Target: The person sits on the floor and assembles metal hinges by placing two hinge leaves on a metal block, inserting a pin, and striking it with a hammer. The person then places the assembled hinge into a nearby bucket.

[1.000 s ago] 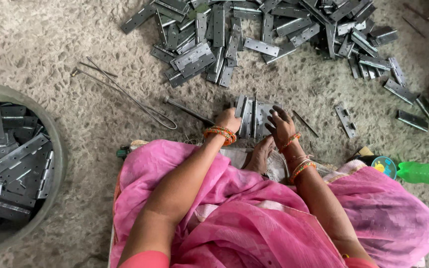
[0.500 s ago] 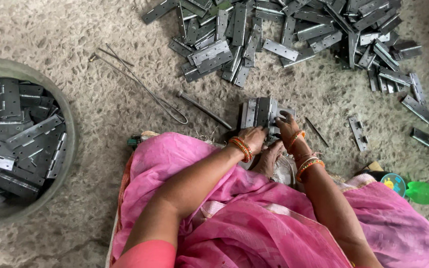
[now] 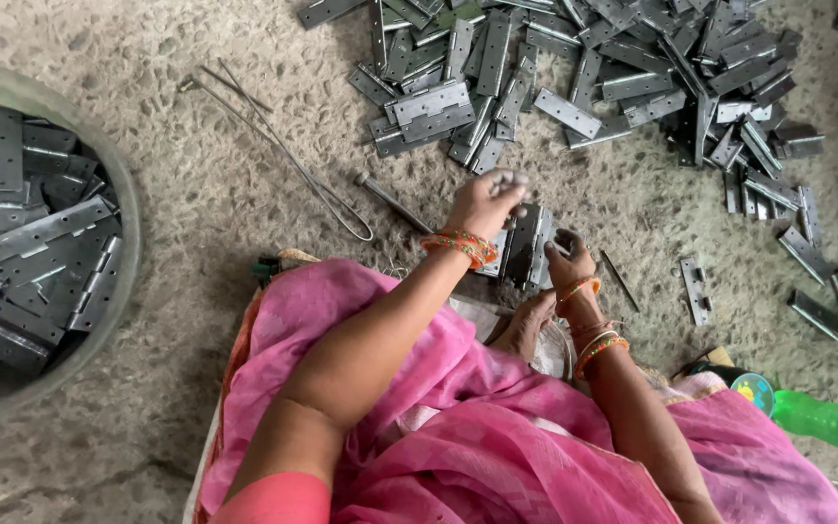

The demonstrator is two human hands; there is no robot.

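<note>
I look down on a rough concrete floor (image 3: pixel 225 194). Far out beyond my fingers sprawls a wide heap of grey metal hinges (image 3: pixel 594 78). Well off to the left of them stands a round tub (image 3: pixel 123 194) filled with more hinges. A bent loop of wire (image 3: pixel 283 155) lies between the tub and my hands, and a green plastic bottle (image 3: pixel 826 422) lies off to the right, near my knee. A small stack of hinges (image 3: pixel 524 247) stands on edge just below my left hand (image 3: pixel 482 204), whose fingers (image 3: pixel 506 181) are bunched together on a small grey piece. My right hand (image 3: pixel 566 260) touches the right side of that stack, but I cannot tell whether its fingers grip it.
</note>
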